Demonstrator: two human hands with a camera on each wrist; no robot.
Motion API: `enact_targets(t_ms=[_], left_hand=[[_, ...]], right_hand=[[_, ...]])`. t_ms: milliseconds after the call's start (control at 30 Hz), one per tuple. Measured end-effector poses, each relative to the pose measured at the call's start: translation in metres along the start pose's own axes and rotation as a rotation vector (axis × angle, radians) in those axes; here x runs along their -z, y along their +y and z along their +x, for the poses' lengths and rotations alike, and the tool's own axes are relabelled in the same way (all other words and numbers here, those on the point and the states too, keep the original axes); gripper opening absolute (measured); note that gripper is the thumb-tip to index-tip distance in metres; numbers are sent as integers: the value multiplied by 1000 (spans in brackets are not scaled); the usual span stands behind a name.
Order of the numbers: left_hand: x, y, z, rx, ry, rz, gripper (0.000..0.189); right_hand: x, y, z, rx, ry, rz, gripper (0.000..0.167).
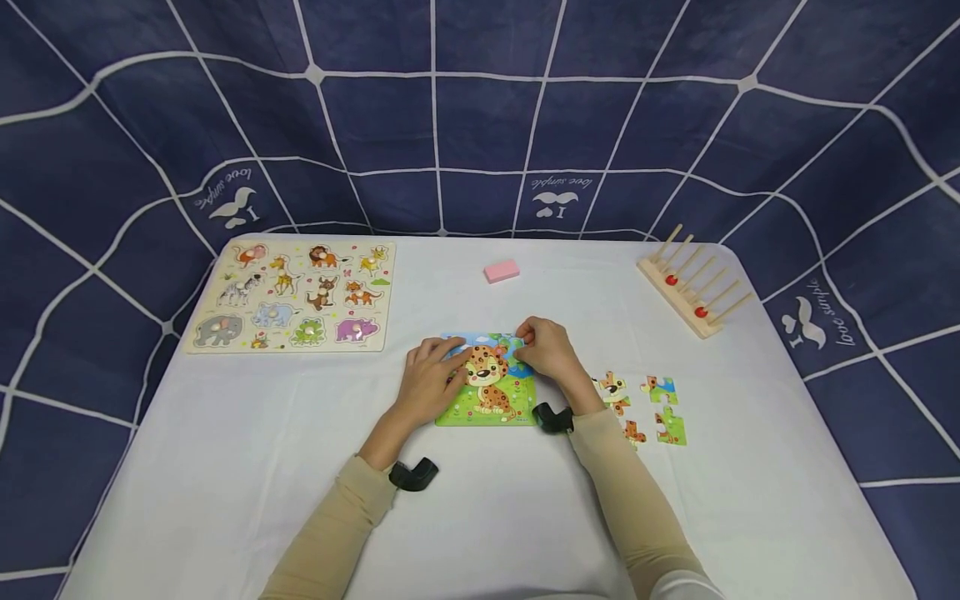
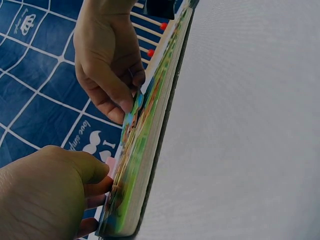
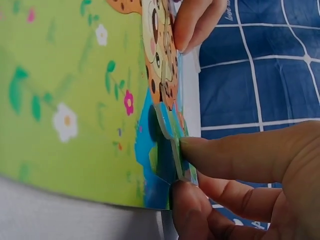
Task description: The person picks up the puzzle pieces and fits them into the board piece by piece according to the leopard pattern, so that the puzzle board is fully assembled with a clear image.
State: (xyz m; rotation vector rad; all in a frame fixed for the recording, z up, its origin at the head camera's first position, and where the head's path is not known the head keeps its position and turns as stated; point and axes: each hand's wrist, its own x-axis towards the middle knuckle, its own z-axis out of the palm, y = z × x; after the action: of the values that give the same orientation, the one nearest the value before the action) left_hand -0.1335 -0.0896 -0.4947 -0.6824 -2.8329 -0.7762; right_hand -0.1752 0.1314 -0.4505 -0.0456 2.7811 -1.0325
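A leopard jigsaw puzzle (image 1: 491, 400) lies on the white table in front of the person, its board showing a spotted cub on green grass. My right hand (image 1: 547, 348) pinches a jigsaw piece (image 3: 172, 142) between thumb and fingers at the board's upper right corner. One edge of that piece stands tilted up from the picture in the right wrist view. On the puzzle's left side rests my left hand (image 1: 429, 382), its fingers reaching over the picture near the cub's head. Loose jigsaw pieces (image 1: 671, 427) lie right of the board, some partly behind the right forearm.
An animal peg puzzle (image 1: 300, 287) lies at the back left. A pink block (image 1: 501, 271) sits at the back middle. On the back right stands a wooden peg rack (image 1: 682, 296) with red beads. Blue checked cloth (image 1: 487, 125) hangs behind the table.
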Motion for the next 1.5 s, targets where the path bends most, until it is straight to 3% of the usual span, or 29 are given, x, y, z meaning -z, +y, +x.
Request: enact_targets(t_ms=[600,1000,1167,1333,1500], left_hand=[[1,0,0,-3,6,-3,36],[3,-1,0,0,-6,-17,36],[6,-7,1,-16,-22,-62,35],[13,-15,-1,-22,-66,-110,43],[22,-21,-5,-10,-166,-121,63]], right_hand=[[-3,-5,-2,43,48,-140,20],[-5,0,1,65,30,-89,17],[-5,0,2,67,31,-72,17],[-5,2,3,58,23,-58,17],[-5,3,4,66,22,-48,17]])
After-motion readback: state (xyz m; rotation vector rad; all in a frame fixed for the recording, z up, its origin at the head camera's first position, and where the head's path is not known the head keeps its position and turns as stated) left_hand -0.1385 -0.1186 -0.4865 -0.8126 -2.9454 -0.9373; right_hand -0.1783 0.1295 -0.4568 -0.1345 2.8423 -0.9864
